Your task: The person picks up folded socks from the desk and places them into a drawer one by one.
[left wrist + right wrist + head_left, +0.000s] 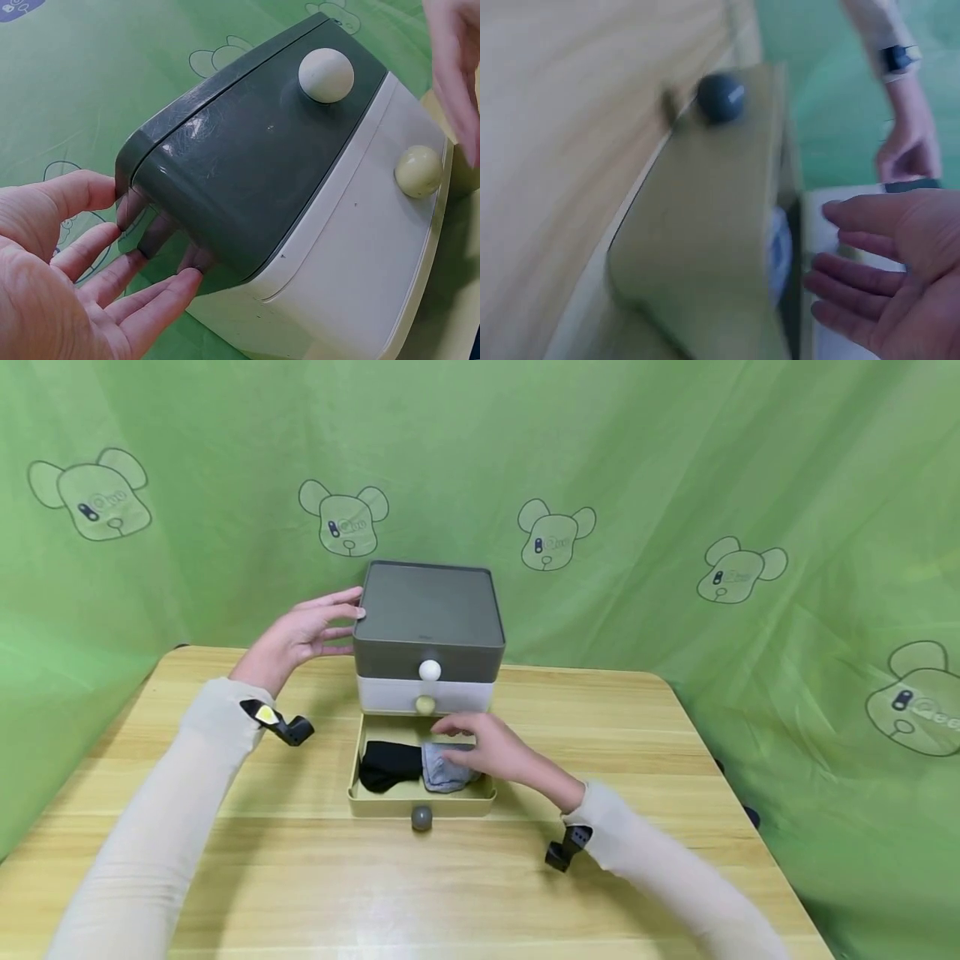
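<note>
A small stacked drawer box (429, 602) has a dark grey top tier, a white middle tier and a pale yellow bottom drawer (382, 807), which is pulled out. Inside that drawer lie a folded black sock-like piece of fabric (392, 763) and a folded grey one (441, 773). My left hand (298, 631) rests its fairly straight fingertips against the left side of the dark tier. Over the drawer's right part is my right hand (489, 747), fingers loosely bent and apart, overlapping the grey fabric in the head view. Nothing shows between its fingers in the right wrist view.
Each tier has a round knob: white knob (430, 670) on top, yellowish knob (425, 705) in the middle, dark grey knob (422, 818) on the drawer. The box stands on a wooden table (337, 885). A green curtain (450, 452) printed with bear heads hangs behind.
</note>
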`<state>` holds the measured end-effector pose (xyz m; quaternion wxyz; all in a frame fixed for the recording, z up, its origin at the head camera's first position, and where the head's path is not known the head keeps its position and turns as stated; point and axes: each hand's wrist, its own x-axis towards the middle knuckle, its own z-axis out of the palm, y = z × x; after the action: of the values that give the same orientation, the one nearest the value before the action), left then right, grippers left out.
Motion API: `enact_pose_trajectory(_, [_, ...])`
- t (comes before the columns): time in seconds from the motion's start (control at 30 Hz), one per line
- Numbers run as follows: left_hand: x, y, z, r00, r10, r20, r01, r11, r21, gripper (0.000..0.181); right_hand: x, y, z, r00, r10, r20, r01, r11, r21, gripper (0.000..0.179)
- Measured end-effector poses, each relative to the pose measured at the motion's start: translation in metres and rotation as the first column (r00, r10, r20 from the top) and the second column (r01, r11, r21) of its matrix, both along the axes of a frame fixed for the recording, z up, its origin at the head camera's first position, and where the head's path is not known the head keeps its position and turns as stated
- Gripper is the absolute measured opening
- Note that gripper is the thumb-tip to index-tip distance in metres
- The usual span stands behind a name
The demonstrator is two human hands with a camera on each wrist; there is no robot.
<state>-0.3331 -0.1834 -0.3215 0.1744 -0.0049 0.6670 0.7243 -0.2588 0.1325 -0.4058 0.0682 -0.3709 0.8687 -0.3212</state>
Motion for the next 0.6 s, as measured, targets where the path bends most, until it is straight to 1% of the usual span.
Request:
enact_pose_trajectory(0.03, [0.000, 0.000, 0.000, 1.000, -0.001, -0.002, 0.001, 1.000, 0.000, 0.068, 0.004, 0.000, 0.003, 0.998, 0.016, 0.061, -0.012, 0.998, -0.067, 0.032])
enact_pose_trajectory(0.07, [0.000, 0.000, -0.001, 1.000, -0.001, -0.002, 0.001, 1.000, 0.000, 0.068, 0.008, 0.001, 0.005, 0.990, 0.044, 0.134, -0.025, 0.991, -0.134, 0.031])
enact_pose_trajectory(0.1, [0.000, 0.000, -0.002, 1.000, -0.001, -0.001, 0.001, 1.000, -0.001, 0.068, 0.012, 0.001, 0.006, 0.975, 0.077, 0.209, -0.037, 0.981, -0.191, 0.031])
enact_pose_trajectory(0.13, [0.000, 0.000, -0.002, 1.000, -0.001, -0.001, 0.001, 1.000, 0.000, 0.069, 0.017, 0.002, 0.007, 0.951, 0.118, 0.286, -0.049, 0.970, -0.237, 0.031])
enact_pose_trajectory(0.17, [0.000, 0.000, -0.003, 1.000, -0.003, -0.003, 0.003, 1.000, -0.002, 0.069, 0.021, 0.003, 0.007, 0.918, 0.160, 0.364, -0.059, 0.960, -0.274, 0.031])
enact_pose_trajectory(0.2, [0.000, 0.000, -0.004, 1.000, -0.003, -0.002, 0.003, 1.000, -0.001, 0.069, 0.026, 0.005, 0.006, 0.875, 0.197, 0.442, -0.065, 0.953, -0.297, 0.032])
enact_pose_trajectory(0.23, [0.000, 0.000, -0.004, 1.000, -0.004, -0.003, 0.004, 1.000, -0.001, 0.069, 0.030, 0.006, 0.004, 0.821, 0.232, 0.522, -0.072, 0.949, -0.308, 0.032])
enact_pose_trajectory(0.3, [0.001, -0.001, -0.005, 1.000, -0.008, -0.007, 0.008, 1.000, -0.010, 0.070, 0.039, 0.010, -0.002, 0.716, 0.275, 0.642, -0.095, 0.949, -0.301, 0.033])
enact_pose_trajectory(0.37, [0.000, -0.001, -0.005, 1.000, -0.009, -0.016, 0.009, 1.000, -0.019, 0.070, 0.048, 0.012, -0.012, 0.615, 0.275, 0.739, -0.100, 0.957, -0.273, 0.033])
enact_pose_trajectory(0.43, [0.000, -0.001, -0.004, 1.000, -0.007, -0.020, 0.007, 1.000, -0.025, 0.069, 0.057, 0.013, -0.022, 0.525, 0.248, 0.814, -0.093, 0.968, -0.235, 0.033])
enact_pose_trajectory(0.5, [-0.001, -0.001, -0.003, 1.000, -0.004, -0.022, 0.004, 1.000, -0.023, 0.069, 0.066, 0.013, -0.034, 0.462, 0.205, 0.863, -0.062, 0.978, -0.200, 0.033])
enact_pose_trajectory(0.6, [0.000, -0.002, -0.002, 1.000, 0.002, -0.015, -0.002, 1.000, -0.015, 0.068, 0.074, 0.012, -0.049, 0.384, 0.159, 0.910, 0.020, 0.983, -0.180, 0.034])
